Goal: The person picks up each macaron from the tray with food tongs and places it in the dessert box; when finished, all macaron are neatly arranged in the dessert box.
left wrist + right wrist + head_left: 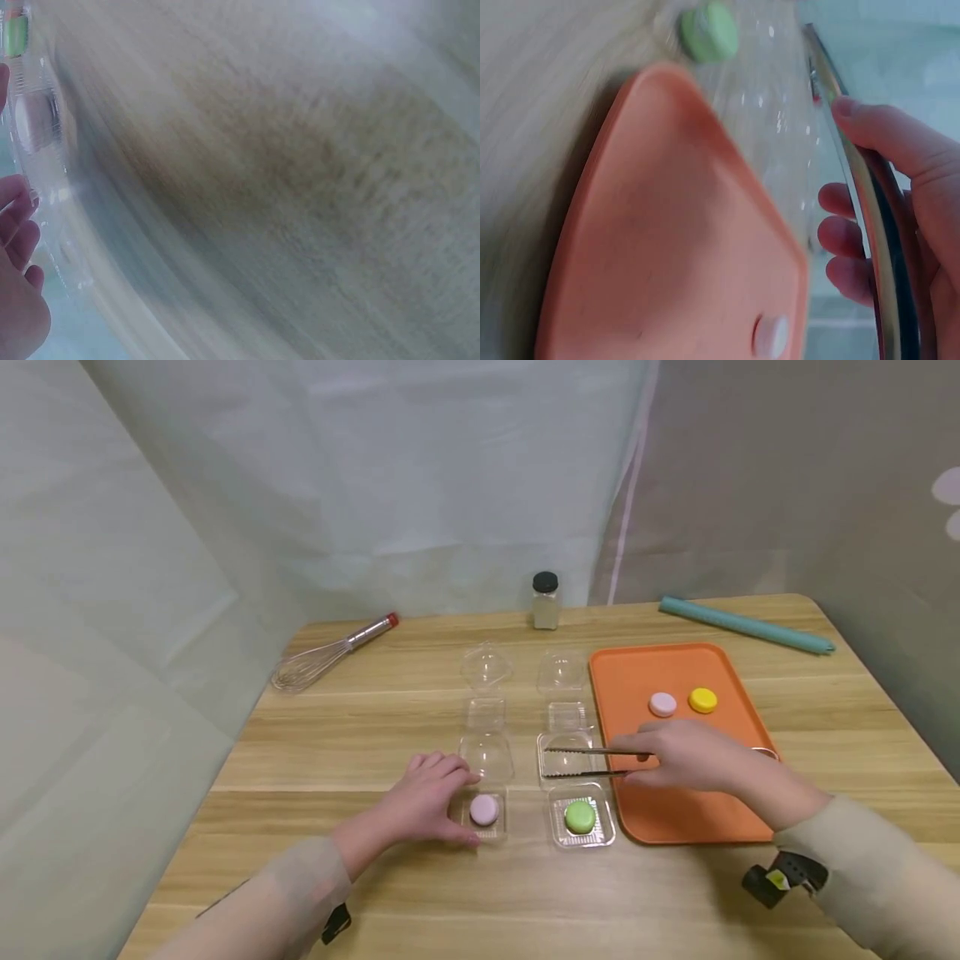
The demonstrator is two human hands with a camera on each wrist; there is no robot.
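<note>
My left hand (431,802) holds a clear plastic container (497,833) at its left side, thumb at the front edge and forefinger at the back. A light purple macaron (484,810) lies inside, also visible as a pale disc (36,121) in the left wrist view. My right hand (686,758) grips metal tongs (885,277). Their serrated arms are spread with nothing between them, over the domed lid (564,742) of the container to the right. In that container's base (606,835) rests a green macaron (581,817).
An orange tray (675,822) carries a light pink macaron (663,704) and a yellow macaron (703,700). Behind the front containers stand more opened ones (486,714). Along the back lie a whisk (330,656), a black-capped jar (546,606) and a teal roll (746,625).
</note>
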